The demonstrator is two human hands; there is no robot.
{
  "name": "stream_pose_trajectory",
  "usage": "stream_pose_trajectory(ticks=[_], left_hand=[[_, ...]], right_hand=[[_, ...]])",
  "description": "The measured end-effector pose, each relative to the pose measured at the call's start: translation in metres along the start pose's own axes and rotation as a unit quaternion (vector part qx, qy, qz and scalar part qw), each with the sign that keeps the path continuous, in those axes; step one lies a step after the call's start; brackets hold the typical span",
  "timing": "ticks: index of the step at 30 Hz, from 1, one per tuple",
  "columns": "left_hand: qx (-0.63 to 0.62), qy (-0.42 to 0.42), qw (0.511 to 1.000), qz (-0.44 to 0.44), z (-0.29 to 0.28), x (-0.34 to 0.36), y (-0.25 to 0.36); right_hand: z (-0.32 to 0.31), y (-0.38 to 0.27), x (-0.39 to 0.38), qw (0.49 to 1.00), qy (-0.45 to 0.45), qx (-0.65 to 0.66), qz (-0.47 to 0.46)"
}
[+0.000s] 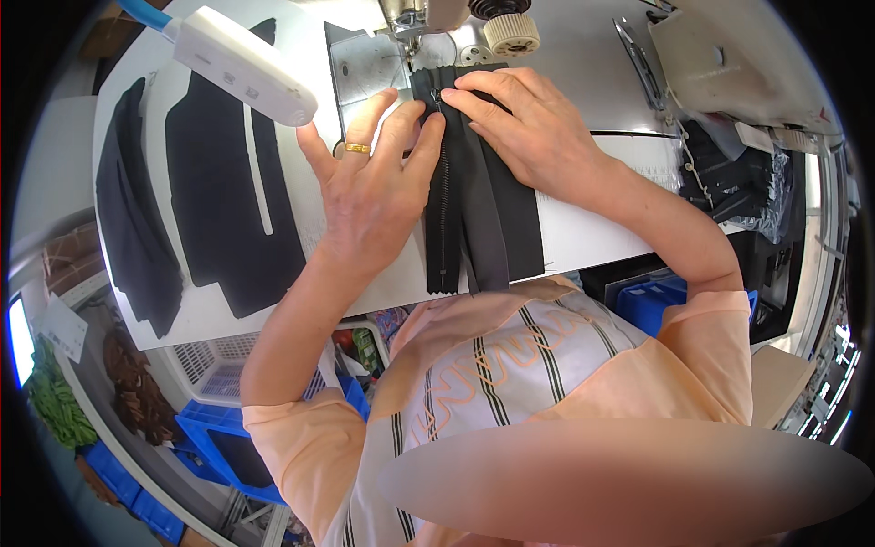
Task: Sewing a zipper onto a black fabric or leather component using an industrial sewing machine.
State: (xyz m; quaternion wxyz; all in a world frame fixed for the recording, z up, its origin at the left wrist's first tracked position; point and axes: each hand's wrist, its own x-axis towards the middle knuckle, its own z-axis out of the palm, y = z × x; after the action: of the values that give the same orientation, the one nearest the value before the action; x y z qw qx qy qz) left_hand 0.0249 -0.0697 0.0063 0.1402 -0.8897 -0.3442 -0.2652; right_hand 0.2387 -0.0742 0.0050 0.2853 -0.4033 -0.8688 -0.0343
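A black zipper (444,196) with dark teeth runs lengthwise over black fabric strips (515,214) on the sewing table, its upper end close to the presser foot (412,46). At that end, the fingertips of my right hand (538,123) are closed on the zipper beside its slider. My left hand (374,187), with a gold ring, lies with fingers spread; its thumb and a fingertip rest along the zipper's left edge. Part of the strip under my right fingers is hidden.
Cut black fabric pieces (214,182) lie at the left, below a white lamp head (241,68). Metal snips (641,64) are at the upper right. More black fabric in clear plastic (738,178) sits at the right. A white basket (214,365) and blue crates (223,447) stand below the table.
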Motion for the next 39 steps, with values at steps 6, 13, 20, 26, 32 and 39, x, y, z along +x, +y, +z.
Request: stream_pose_trajectory(ticks=[6, 13, 20, 26, 32, 39], left_hand=[[-0.015, -0.011, 1.000, -0.016, 0.002, 0.001, 0.000], [-0.037, -0.020, 0.998, -0.038, 0.002, 0.003, 0.000], [-0.067, -0.023, 0.996, -0.050, 0.006, 0.003, -0.003], [-0.152, -0.045, 0.983, -0.091, 0.008, 0.006, -0.019], [-0.138, -0.008, 0.989, -0.057, 0.017, 0.003, -0.025], [-0.134, -0.054, 0.987, -0.071, 0.013, 0.002, -0.027]], right_hand=[[0.000, -0.001, 0.001, 1.000, -0.017, -0.017, 0.004], [0.000, -0.002, 0.001, 1.000, -0.019, -0.017, 0.005], [0.002, -0.001, 0.000, 1.000, -0.013, -0.021, -0.004], [0.001, 0.004, 0.000, 1.000, 0.003, 0.004, -0.023], [-0.020, -0.095, -0.020, 0.983, -0.005, 0.112, -0.148], [-0.032, -0.108, -0.026, 0.981, -0.024, 0.173, -0.090]])
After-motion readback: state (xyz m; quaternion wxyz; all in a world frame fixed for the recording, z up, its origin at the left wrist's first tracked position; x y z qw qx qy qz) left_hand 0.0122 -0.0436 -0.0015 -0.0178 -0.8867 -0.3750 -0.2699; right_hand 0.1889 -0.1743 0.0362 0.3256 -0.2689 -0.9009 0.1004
